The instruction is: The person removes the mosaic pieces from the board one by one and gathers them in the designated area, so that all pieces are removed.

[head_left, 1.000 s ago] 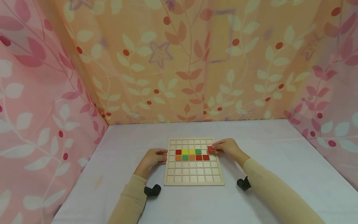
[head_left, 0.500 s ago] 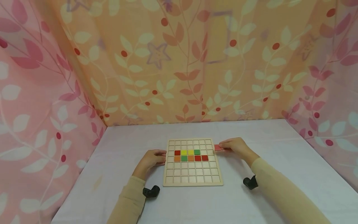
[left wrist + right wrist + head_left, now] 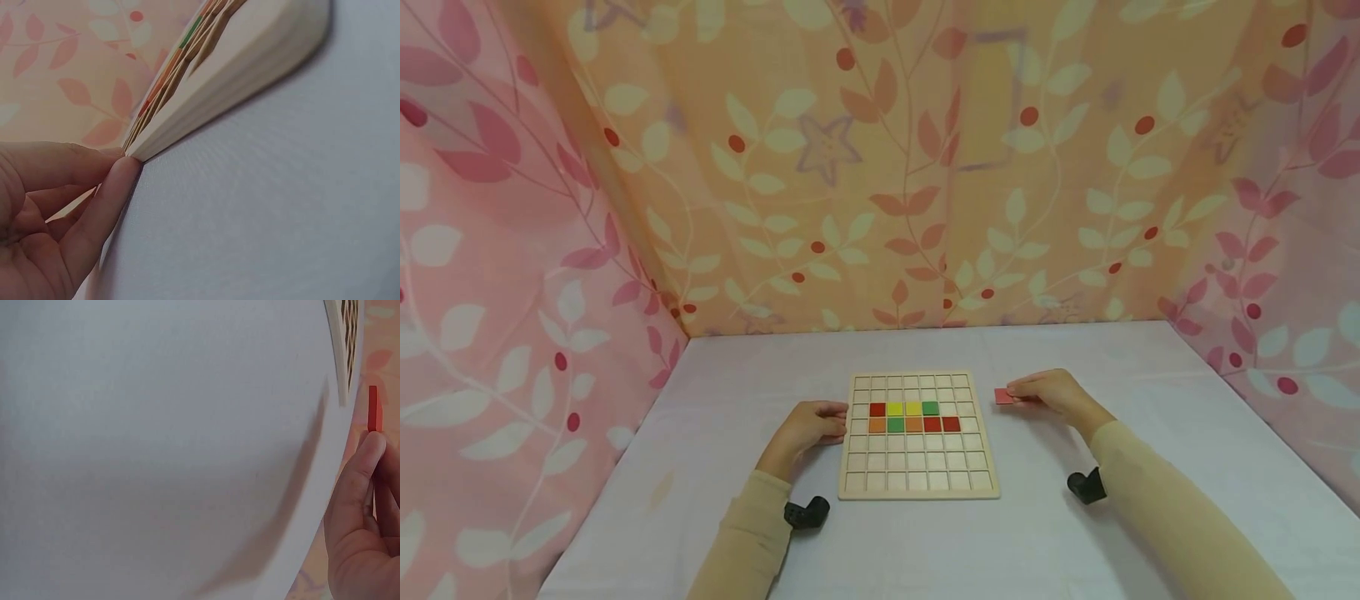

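Note:
A square wooden grid board (image 3: pixel 919 493) lies flat on the table, with red, yellow, green and orange tiles filling parts of two rows. My left hand (image 3: pixel 806 427) rests at the board's left edge. In the left wrist view, the thumb and forefinger (image 3: pixel 69 164) touch the board's side with their tips, fairly straight. To the right of the board, my right hand (image 3: pixel 1054 393) pinches a thin red square tile (image 3: pixel 1003 397) by one end. Seen from the right wrist, the tile (image 3: pixel 373 409) stands edge-on above the thumb, apart from the board (image 3: pixel 338 359).
A white cloth covers the table (image 3: pixel 919 554). Behind it hangs an orange leaf-patterned curtain (image 3: pixel 865 179), with pink patterned curtains (image 3: pixel 490 275) at both sides. A black wrist device (image 3: pixel 807 513) sits at the left sleeve, another (image 3: pixel 1086 487) at the right.
My right hand has carried the red tile from over the board's right edge out to the right, clear of the board. The left hand stays at the board's left edge.

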`<action>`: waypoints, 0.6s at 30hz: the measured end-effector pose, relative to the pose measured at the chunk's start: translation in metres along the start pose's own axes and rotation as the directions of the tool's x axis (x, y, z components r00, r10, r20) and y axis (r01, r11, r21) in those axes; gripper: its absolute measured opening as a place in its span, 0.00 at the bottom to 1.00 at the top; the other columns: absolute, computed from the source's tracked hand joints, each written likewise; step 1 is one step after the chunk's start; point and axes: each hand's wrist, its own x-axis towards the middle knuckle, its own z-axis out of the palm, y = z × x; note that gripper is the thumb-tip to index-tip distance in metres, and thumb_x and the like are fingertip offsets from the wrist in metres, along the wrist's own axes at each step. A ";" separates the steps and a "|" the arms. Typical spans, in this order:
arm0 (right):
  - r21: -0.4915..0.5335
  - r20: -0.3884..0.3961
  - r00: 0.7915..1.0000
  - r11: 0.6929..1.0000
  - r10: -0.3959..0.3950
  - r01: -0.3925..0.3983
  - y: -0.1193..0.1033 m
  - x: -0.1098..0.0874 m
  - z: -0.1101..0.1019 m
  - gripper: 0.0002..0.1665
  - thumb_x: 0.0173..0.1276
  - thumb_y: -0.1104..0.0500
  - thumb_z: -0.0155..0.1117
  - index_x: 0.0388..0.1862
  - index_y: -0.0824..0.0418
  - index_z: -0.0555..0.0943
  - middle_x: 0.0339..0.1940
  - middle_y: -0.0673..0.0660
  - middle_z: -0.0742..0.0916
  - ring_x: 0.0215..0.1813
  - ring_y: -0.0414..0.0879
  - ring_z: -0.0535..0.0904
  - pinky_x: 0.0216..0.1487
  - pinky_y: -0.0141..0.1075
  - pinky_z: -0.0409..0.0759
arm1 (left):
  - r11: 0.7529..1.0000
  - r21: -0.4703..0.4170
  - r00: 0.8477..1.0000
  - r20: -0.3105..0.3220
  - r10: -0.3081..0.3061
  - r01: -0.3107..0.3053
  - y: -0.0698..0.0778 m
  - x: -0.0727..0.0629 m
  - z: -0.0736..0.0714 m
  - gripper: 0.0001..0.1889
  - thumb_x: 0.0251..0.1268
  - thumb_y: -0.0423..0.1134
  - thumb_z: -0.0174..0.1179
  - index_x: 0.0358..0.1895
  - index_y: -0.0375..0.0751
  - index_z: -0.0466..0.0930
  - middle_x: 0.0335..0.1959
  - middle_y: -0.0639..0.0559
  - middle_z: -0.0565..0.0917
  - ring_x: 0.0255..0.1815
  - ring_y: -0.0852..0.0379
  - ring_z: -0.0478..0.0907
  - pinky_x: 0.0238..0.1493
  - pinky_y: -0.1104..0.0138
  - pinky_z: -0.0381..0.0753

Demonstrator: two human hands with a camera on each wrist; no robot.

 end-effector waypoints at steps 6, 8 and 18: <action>0.056 0.011 1.000 0.998 0.021 -0.022 0.003 -0.001 -0.005 0.22 0.67 0.65 0.67 0.56 0.78 0.79 0.28 0.47 0.88 0.29 0.34 0.83 0.38 0.28 0.87 | 1.000 0.023 1.000 -0.012 -0.015 0.015 0.002 -0.001 0.002 0.21 0.58 0.19 0.61 0.58 0.27 0.79 0.41 0.43 0.83 0.36 0.56 0.82 0.38 0.68 0.88; 0.071 0.015 1.000 0.997 0.021 -0.022 0.003 -0.001 -0.006 0.22 0.67 0.66 0.66 0.56 0.79 0.79 0.27 0.47 0.88 0.29 0.34 0.83 0.37 0.28 0.87 | 1.000 0.015 1.000 -0.014 -0.017 0.017 0.002 -0.001 0.002 0.21 0.58 0.19 0.61 0.58 0.28 0.79 0.41 0.43 0.83 0.35 0.57 0.82 0.38 0.69 0.88; 0.070 0.009 0.997 0.995 0.076 -0.076 0.007 0.005 -0.007 0.23 0.66 0.67 0.68 0.56 0.79 0.78 0.26 0.48 0.88 0.27 0.35 0.83 0.36 0.28 0.87 | 1.000 0.012 1.000 -0.023 -0.019 0.019 0.000 0.001 0.002 0.21 0.58 0.18 0.60 0.57 0.28 0.80 0.41 0.43 0.83 0.39 0.53 0.82 0.37 0.69 0.88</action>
